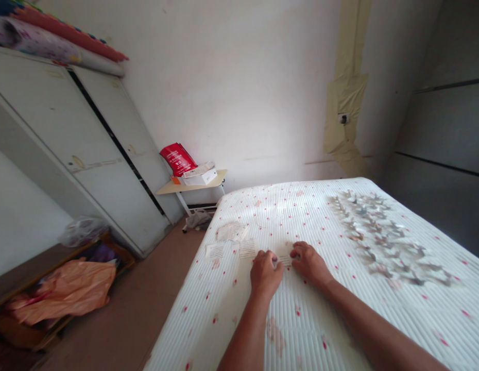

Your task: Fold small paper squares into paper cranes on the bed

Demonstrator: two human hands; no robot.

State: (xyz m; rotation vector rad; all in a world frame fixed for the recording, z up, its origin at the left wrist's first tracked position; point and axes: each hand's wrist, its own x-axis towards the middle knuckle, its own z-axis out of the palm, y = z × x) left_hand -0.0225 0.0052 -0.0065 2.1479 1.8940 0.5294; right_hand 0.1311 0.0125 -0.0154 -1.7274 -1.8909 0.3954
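Observation:
A small printed paper (286, 260) lies on the striped, red-dotted bed cover between my hands. My left hand (266, 273) is at its left edge, fingers curled, the thumb near the index finger. My right hand (309, 262) rests at its right side with bent fingers pinched at the paper's edge. Just left of my left hand lies another printed sheet (247, 249), with a further sheet (215, 251) beside it and a loose pile of paper pieces (232, 231) behind. Many small folded paper shapes (394, 237) stand in rows on the right.
Behind the bed at left, a small table (221, 178) holds a red bag (178, 158) and a white box (201, 178). Grey cabinets (96, 134) carry rolled mats (62, 46). An orange plastic bag (73, 288) lies low at left.

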